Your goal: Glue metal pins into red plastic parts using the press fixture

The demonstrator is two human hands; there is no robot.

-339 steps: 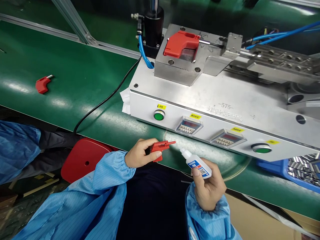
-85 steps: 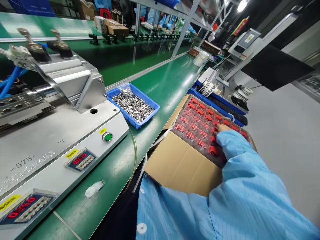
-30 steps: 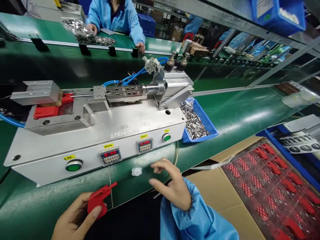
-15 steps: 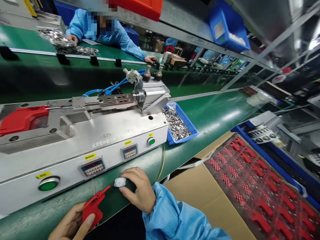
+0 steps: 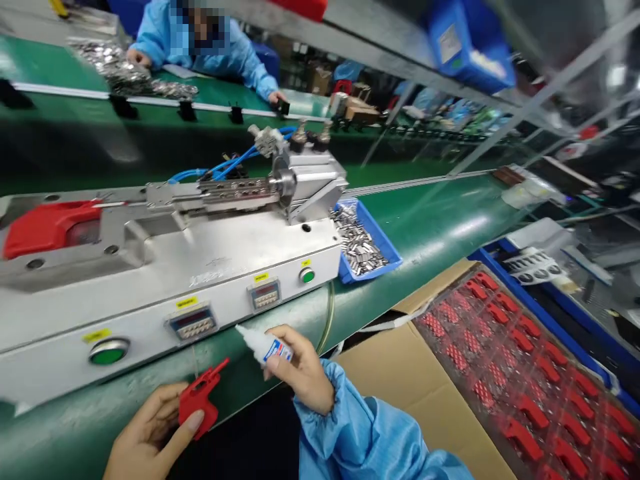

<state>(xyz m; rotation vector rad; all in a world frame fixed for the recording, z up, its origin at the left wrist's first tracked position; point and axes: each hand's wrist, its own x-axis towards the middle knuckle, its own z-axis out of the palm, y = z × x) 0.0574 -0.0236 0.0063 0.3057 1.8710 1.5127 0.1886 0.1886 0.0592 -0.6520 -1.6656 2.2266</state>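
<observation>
My left hand point(image 5: 150, 433) is closed on a red plastic gun-shaped piece point(image 5: 199, 402), thumb on its near side, with a thin red rod pointing up and right. In my right hand point(image 5: 307, 377) is a small white glue bottle point(image 5: 264, 344) with a blue label. Its pointed nozzle faces up and left, a short way above the red piece and apart from it. Just beyond both hands stands a metal bench machine point(image 5: 260, 243) with green buttons and counters. Another red piece point(image 5: 50, 227) lies in the fixture at its left end.
A blue bin point(image 5: 373, 267) of small metal cylinders sits at the machine's right end. To the right, a clear tray point(image 5: 470, 380) of red pieces lies over a cardboard box point(image 5: 400, 387). Across the bench, a co-worker in blue sleeves point(image 5: 250, 67) sits by a heap of shiny metal parts point(image 5: 110, 63).
My right hand has turned the bottle from end-on to side-on, so its nozzle and label now show. My left hand has shifted slightly right and up with the red piece. The view has tilted slightly.
</observation>
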